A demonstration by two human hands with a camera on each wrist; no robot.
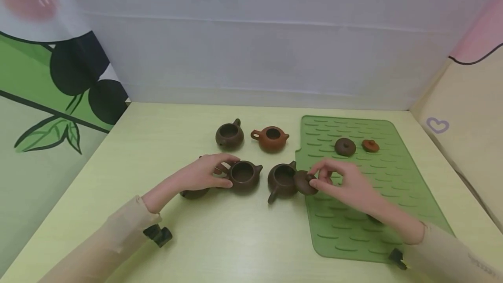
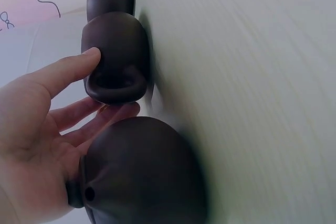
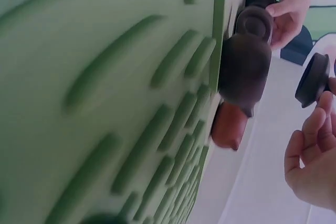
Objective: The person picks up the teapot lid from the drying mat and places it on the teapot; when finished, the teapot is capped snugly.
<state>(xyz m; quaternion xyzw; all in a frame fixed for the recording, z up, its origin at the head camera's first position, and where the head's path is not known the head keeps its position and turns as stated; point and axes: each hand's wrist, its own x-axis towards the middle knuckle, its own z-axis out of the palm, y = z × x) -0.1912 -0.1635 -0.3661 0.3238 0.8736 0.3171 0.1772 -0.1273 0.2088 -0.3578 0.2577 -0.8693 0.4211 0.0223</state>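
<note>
My left hand [image 1: 202, 173] is at the handle side of a lidless dark brown teapot [image 1: 245, 182], thumb [image 2: 90, 56] on its body and fingers reaching round the far side. Just under that hand sits another dark teapot [image 2: 144, 171], topped by a lid. My right hand [image 1: 346, 184] pinches a dark brown lid [image 1: 303, 182] by its knob. The lid is tilted and overlaps the right rim of a third dark teapot [image 1: 278, 181], whose mouth is uncovered. In the right wrist view the lid [image 3: 314, 80] shows raised, its underside turned toward the teapots.
Behind stand a dark lidless teapot [image 1: 229, 136] and a reddish-brown one [image 1: 271, 141]. A green ridged mat [image 1: 338, 239] lies on the right, carrying a dark lid [image 1: 345, 146] and a reddish lid [image 1: 370, 145]. Another dark piece [image 1: 374, 218] is mostly hidden by my right wrist.
</note>
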